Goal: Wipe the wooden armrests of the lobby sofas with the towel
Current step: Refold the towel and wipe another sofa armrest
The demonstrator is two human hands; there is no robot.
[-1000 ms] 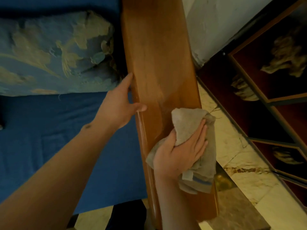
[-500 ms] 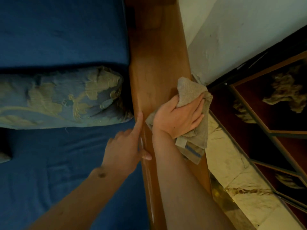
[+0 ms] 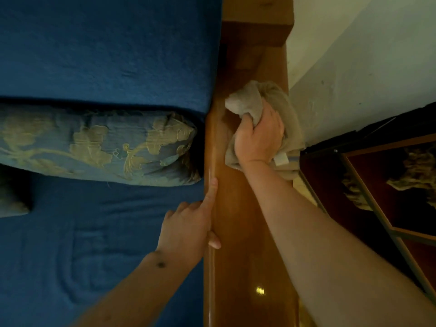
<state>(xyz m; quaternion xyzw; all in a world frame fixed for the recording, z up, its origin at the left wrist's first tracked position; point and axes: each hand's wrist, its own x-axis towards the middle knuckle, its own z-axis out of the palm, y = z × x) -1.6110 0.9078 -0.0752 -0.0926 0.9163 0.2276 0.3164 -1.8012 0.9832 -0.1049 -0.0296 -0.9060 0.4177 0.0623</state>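
Observation:
A glossy wooden armrest (image 3: 245, 232) runs up the middle of the head view, ending at a square wooden post at the top. A crumpled beige towel (image 3: 252, 100) lies on its far part, and my right hand (image 3: 258, 138) grips it, pressing it onto the wood. My left hand (image 3: 188, 230) rests against the armrest's inner edge nearer to me, forefinger straight along the edge and thumb on top of the wood. The towel's lower folds hang over the armrest's outer side, partly hidden by my right wrist.
The blue sofa seat and backrest (image 3: 106, 50) fill the left. A blue cushion with gold floral embroidery (image 3: 99, 145) lies against the armrest. A white wall (image 3: 354, 79) stands at the right, with a dark red wood-framed panel (image 3: 389, 185) below it.
My right hand has slid the towel farther up the armrest toward the post. My left hand stayed on the inner edge, now well behind the towel. The view shifted forward.

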